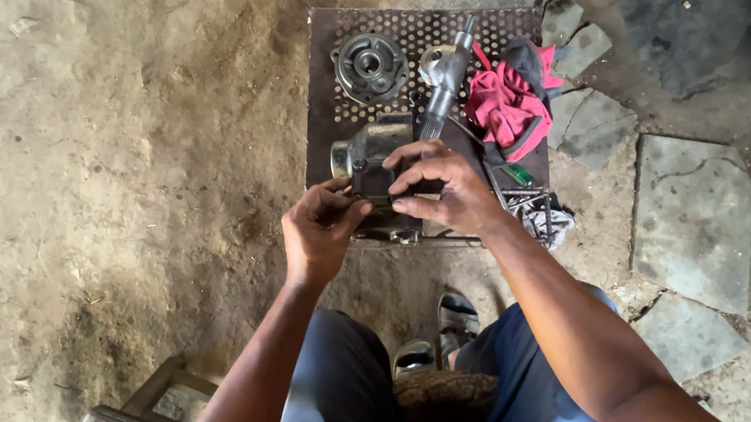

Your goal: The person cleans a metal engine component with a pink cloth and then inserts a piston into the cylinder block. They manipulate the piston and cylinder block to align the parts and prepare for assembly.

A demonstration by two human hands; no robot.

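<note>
Person's seated over a perforated metal plate [507, 24] on the dirt floor, so parts stay out of the grit. Both hands clamp the metal housing [367, 157] at its near edge: left hand [320, 230] pinching 1 side, right hand [443, 190] curled over top. Red rag [509, 104] and shaft [445, 79] lie close by.

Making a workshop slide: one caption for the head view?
Both hands, left hand and right hand, grip a metal housing on a perforated plate beside a red rag.
</note>
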